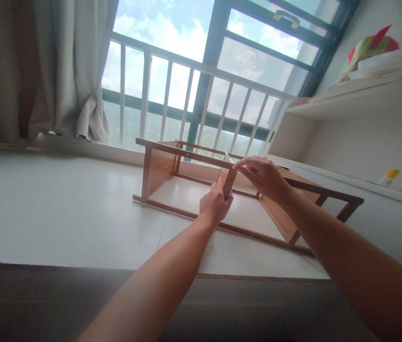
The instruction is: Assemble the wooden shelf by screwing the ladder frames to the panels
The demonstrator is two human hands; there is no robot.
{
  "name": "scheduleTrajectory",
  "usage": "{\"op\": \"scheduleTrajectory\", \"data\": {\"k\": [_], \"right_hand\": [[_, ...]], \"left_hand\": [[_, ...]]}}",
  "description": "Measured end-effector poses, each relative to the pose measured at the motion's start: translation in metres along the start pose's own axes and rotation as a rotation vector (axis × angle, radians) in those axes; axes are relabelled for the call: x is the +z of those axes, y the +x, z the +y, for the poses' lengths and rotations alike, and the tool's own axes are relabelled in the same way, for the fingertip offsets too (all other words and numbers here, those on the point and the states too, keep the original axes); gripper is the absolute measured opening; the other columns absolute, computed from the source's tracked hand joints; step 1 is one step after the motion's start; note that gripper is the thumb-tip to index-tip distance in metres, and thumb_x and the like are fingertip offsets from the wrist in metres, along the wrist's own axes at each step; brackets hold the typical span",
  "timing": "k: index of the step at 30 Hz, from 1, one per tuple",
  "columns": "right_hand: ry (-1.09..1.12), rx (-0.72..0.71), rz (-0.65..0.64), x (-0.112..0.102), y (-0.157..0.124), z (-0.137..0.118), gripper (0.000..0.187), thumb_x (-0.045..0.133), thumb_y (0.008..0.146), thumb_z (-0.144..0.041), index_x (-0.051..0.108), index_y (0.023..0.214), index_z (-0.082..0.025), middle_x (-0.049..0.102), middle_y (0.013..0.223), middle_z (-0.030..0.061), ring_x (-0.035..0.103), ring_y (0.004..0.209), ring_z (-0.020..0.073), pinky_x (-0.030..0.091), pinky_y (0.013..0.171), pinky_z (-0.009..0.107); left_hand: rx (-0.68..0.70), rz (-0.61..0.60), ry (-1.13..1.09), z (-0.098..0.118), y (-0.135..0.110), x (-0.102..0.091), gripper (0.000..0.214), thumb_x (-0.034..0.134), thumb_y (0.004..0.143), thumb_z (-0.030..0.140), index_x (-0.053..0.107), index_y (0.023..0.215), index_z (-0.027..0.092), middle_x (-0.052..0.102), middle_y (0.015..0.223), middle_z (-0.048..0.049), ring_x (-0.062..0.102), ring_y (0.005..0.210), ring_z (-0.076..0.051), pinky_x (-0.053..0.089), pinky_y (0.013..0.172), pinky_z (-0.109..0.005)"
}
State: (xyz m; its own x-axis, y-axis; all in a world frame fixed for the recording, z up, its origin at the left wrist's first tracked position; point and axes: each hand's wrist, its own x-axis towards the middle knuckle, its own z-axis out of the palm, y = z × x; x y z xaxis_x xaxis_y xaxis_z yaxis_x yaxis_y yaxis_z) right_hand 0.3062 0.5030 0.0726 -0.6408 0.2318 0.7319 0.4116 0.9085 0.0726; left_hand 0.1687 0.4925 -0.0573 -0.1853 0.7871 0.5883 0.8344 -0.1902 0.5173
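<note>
A brown wooden shelf frame (201,216) lies on its side on the white surface, with panels across it near both ends. Inside it, about midway along, is a wooden shelf board (228,178). My left hand (215,202) is closed round the near edge of this board. At the upper rail, beside the top end of the board, my right hand (263,175) has its thumb and fingers pinched together. Whatever small thing may be between those fingertips is too small to make out.
The white surface (62,209) ends in a front edge near me. Behind stand a white railing (168,90) and a window. A grey curtain (65,61) hangs at the left. On the right are a white shelf unit (358,102) and a small yellow-capped bottle (389,177).
</note>
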Motion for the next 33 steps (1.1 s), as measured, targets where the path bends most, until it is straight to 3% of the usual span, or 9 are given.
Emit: {"op": "scheduleTrajectory", "data": {"k": [5, 11, 17, 21, 33], "right_hand": [[0.051, -0.012, 0.014, 0.005, 0.002, 0.0, 0.02, 0.054, 0.09, -0.034, 0.072, 0.09, -0.024, 0.071, 0.086, 0.0018, 0.062, 0.074, 0.0155, 0.044, 0.07, 0.028], [-0.102, -0.01, 0.047, 0.009, 0.003, 0.001, 0.019, 0.055, 0.089, -0.031, 0.072, 0.09, -0.022, 0.07, 0.082, 0.0029, 0.059, 0.068, 0.0147, 0.042, 0.07, 0.027], [-0.174, 0.142, 0.091, 0.01, 0.003, -0.006, 0.017, 0.06, 0.082, -0.031, 0.07, 0.09, -0.02, 0.052, 0.059, -0.0029, 0.045, 0.053, 0.0104, 0.035, 0.059, 0.024], [-0.113, 0.223, 0.106, 0.008, 0.004, -0.009, 0.022, 0.065, 0.075, -0.031, 0.066, 0.094, -0.019, 0.039, 0.056, -0.0065, 0.037, 0.051, 0.0086, 0.03, 0.055, 0.023], [-0.001, 0.3, 0.01, 0.0, 0.014, -0.004, 0.024, 0.061, 0.074, -0.034, 0.065, 0.088, -0.016, 0.033, 0.054, -0.0069, 0.031, 0.051, 0.0083, 0.026, 0.054, 0.024]], "left_hand": [[-0.006, -0.005, 0.002, 0.0, -0.001, -0.001, 0.064, 0.03, 0.092, 0.051, 0.024, 0.149, 0.021, 0.051, 0.131, -0.0148, 0.064, 0.094, -0.027, 0.045, 0.076, -0.034], [0.009, -0.007, -0.003, 0.0, 0.0, -0.001, 0.064, 0.032, 0.092, 0.05, 0.024, 0.149, 0.022, 0.051, 0.13, -0.0133, 0.064, 0.093, -0.028, 0.046, 0.075, -0.036], [0.012, 0.0, 0.003, -0.001, 0.001, 0.001, 0.063, 0.033, 0.091, 0.049, 0.026, 0.148, 0.023, 0.052, 0.13, -0.0115, 0.064, 0.093, -0.028, 0.046, 0.075, -0.036], [0.029, -0.002, -0.008, -0.002, 0.001, 0.001, 0.062, 0.033, 0.092, 0.049, 0.026, 0.148, 0.024, 0.052, 0.13, -0.0114, 0.064, 0.092, -0.027, 0.046, 0.075, -0.036], [0.004, -0.031, -0.018, 0.001, 0.005, -0.003, 0.061, 0.038, 0.09, 0.044, 0.028, 0.147, 0.025, 0.051, 0.131, -0.012, 0.064, 0.093, -0.029, 0.046, 0.076, -0.037]]}}
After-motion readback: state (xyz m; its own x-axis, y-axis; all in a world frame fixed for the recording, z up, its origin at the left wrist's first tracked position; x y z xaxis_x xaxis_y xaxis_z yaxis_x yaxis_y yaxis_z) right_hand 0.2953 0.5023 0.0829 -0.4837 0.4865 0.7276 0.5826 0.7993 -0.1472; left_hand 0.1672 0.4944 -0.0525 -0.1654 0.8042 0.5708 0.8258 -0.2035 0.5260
